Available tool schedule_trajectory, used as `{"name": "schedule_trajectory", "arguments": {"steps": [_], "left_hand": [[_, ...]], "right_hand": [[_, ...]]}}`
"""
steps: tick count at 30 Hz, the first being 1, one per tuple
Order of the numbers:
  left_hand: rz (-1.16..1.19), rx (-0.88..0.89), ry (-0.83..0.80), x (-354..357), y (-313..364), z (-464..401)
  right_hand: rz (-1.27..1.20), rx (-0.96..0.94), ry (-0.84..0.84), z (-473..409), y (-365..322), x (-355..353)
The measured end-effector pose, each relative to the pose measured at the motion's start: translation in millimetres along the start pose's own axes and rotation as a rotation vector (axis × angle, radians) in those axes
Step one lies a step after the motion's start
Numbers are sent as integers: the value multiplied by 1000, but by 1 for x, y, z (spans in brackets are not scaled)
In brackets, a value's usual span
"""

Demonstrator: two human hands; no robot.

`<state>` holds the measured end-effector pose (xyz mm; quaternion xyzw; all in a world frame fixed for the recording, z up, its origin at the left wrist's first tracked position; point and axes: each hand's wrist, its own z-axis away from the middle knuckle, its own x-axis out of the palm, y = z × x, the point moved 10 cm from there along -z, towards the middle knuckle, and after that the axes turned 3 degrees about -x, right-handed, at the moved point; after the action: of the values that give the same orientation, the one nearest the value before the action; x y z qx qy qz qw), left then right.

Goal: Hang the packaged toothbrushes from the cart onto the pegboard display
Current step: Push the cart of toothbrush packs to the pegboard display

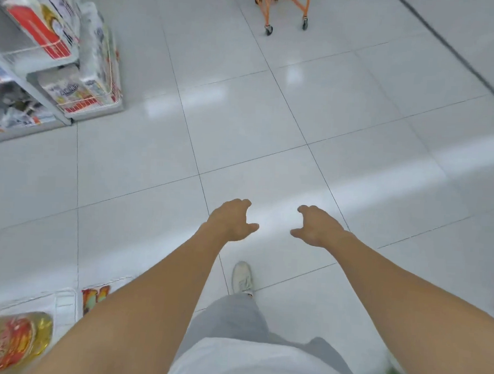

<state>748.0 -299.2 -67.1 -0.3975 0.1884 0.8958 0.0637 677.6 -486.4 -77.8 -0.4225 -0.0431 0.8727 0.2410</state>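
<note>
Ahead, the orange cart (283,7) is cut off — both hands empty.

Shop aisle, stocked shelves (45,67), orange cart (283,4), tiled floor (272,124)

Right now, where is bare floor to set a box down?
Bare white tile floor lies between the orange wheeled cart and both empty hands, left hand and right hand. It is crowded along the grey shelf with packaged goods.

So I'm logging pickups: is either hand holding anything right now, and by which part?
Nothing is held. The left hand and right hand hang over bare floor, fingers loosely curled.
</note>
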Motion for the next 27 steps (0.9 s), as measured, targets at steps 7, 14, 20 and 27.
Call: {"name": "schedule_trajectory", "arguments": {"steps": [7, 14, 20, 27], "left_hand": [[-10, 69, 50, -157, 52, -165], [-65, 51, 12, -264, 109, -350], [31, -68, -25, -340, 114, -458], [136, -110, 4, -453, 105, -632]], "right_hand": [[0, -26, 96, -138, -6, -174], [-47, -7, 70, -318, 43, -297], [-16, -19, -50, -443, 62, -398], [91, -47, -22, -621, 46, -537]]}}
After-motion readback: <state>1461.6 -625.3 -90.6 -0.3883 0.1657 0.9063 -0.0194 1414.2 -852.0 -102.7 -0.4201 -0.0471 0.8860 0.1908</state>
